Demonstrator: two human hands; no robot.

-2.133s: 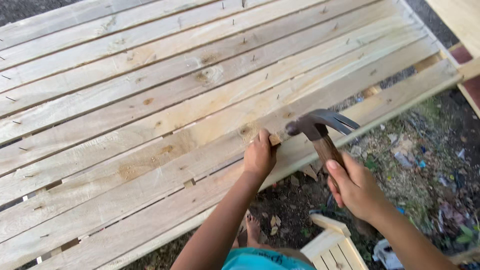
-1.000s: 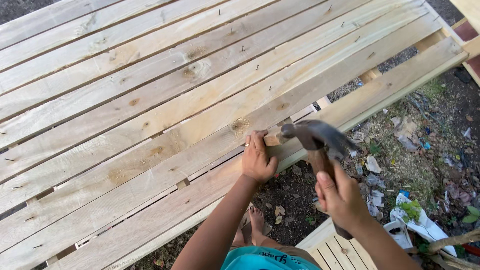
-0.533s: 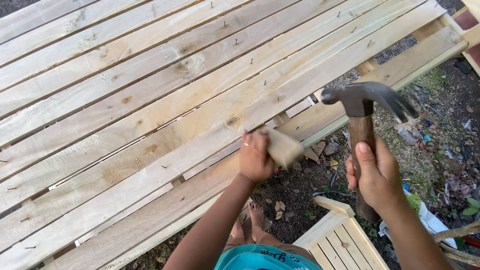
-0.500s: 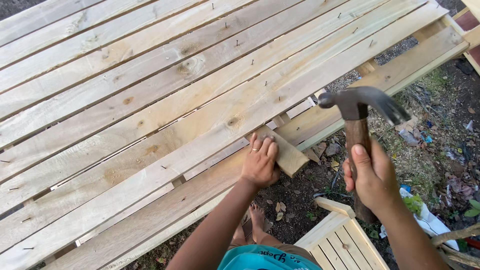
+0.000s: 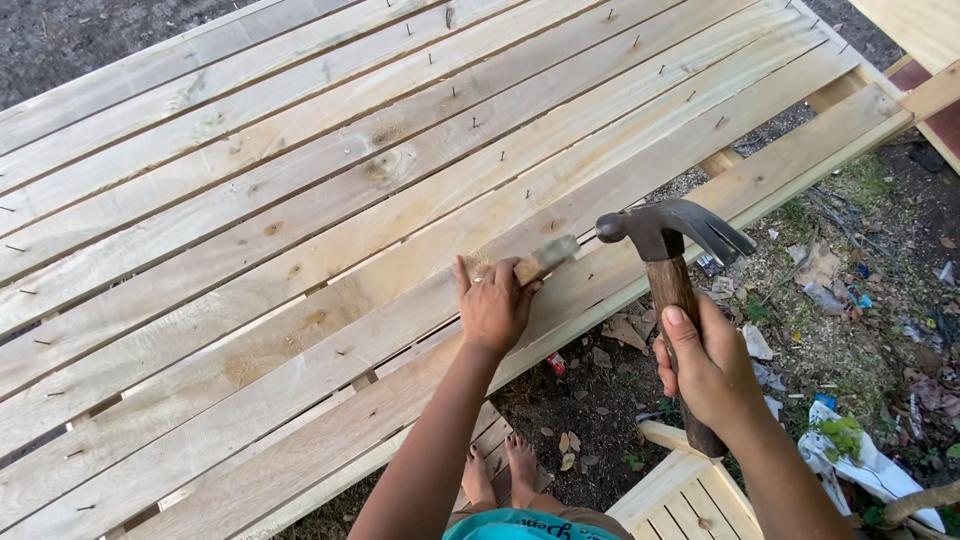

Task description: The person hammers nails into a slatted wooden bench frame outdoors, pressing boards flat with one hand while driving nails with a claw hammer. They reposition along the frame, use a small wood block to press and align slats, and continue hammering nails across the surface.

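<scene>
- Left fingers (image 5: 478,283) pinched around the near end of a small wooden block (image 5: 545,258), just left of frame centre; left hand (image 5: 494,305) resting on the slatted wooden panel (image 5: 300,200), knuckles up.
- Right fingers (image 5: 672,335) wrapped tight around the wooden handle of the claw hammer (image 5: 668,240), thumb laid along the handle's near face; right hand (image 5: 705,370) in the lower right of centre, gripping about mid-handle.
- Judged best: block kept flat against the slat edge, left fingertips drawn back from its struck end, since the hammer face sits just beside that end.
- Short, square taps advised over a full swing; a grip lower on the handle would add force but cost aim.
- Hammer face to meet the block's end squarely, else likely to glance off toward the left thumb.
- Block's long axis running from lower left to upper right, roughly in line with the slats; free end pointing up-right at the hammer head, looking slightly blurred.
- Hammer handle near upright in the frame, head at top, striking face pointing left toward the block, claw curving off to the right.
- Further out: upright nails (image 5: 474,124) standing along the slats in the upper half; bare feet (image 5: 500,470) and littered ground (image 5: 850,330) below the panel's lower right edge.
</scene>
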